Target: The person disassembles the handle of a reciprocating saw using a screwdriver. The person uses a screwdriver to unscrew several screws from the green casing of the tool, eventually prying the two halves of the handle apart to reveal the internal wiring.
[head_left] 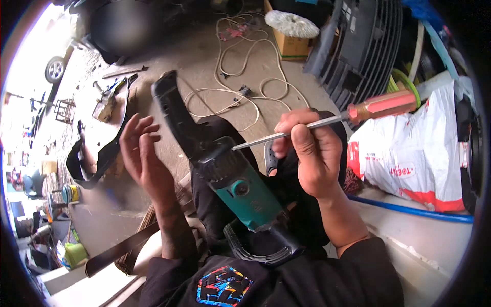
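A green and black power tool (250, 200), which looks like a polisher or grinder, lies across my lap. It has a long black handle (176, 110) at its far end and a black loop handle (263, 253) near my body. My right hand (316, 153) is closed around the metal shaft of a screwdriver (383, 106) with a translucent red grip. Its tip points left and appears at the tool's black housing; whether it touches I cannot tell. My left hand (143, 153) is raised left of the black handle, fingers loosely bent and apart, holding nothing.
Pale cable (250, 51) lies in loops on the floor ahead. A curved black trim piece (105, 158) and a small metal part (104, 108) lie at left. At right are a white and red sack (409, 148), a blue rod (414, 210) and a dark slatted grille (360, 46).
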The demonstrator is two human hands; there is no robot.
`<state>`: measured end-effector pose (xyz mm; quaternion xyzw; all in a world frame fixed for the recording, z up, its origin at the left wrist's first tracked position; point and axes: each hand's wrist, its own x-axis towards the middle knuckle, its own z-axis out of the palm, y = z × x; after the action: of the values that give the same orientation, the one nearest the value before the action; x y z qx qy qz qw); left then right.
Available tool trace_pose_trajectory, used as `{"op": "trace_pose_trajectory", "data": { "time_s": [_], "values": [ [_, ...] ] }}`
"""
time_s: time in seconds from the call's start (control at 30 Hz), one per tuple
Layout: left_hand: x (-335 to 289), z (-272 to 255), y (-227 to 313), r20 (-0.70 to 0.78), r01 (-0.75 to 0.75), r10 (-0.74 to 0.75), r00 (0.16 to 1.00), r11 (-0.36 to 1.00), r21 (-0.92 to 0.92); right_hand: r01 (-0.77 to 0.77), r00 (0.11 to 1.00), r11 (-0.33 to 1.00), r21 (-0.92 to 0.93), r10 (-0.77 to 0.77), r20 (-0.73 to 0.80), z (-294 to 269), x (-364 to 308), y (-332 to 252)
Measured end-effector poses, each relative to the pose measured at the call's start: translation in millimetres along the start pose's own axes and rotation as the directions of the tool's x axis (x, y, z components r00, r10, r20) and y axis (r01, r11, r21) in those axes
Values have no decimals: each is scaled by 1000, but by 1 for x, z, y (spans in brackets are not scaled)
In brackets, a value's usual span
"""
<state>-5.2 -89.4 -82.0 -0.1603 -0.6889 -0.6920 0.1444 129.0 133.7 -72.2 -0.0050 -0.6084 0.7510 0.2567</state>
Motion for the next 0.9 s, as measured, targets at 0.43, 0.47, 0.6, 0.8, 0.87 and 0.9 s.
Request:
{"op": "trace_pose_trajectory", "data": {
  "time_s": [0.43,0.47,0.6,0.8,0.87,0.9],
  "values": [
    [34,41,65,457,-225,262,850,965,-136,321,947,879,-353,-294,129,-1,-15,3],
    [33,45,68,485,-205,250,838,968,-145,317,949,883,-347,-292,122,0,-15,5],
    [33,54,78,547,-131,185,816,982,-137,341,940,863,-373,-322,115,3,-13,5],
    [47,69,94,799,-264,231,556,960,-94,288,958,842,-457,-252,139,3,-13,-10],
    [48,78,100,899,-389,220,380,919,-61,289,957,844,-452,-264,120,6,-15,-7],
    [49,82,100,925,-409,204,319,910,-60,289,957,847,-446,-274,101,7,-16,-6]
  ]
}}
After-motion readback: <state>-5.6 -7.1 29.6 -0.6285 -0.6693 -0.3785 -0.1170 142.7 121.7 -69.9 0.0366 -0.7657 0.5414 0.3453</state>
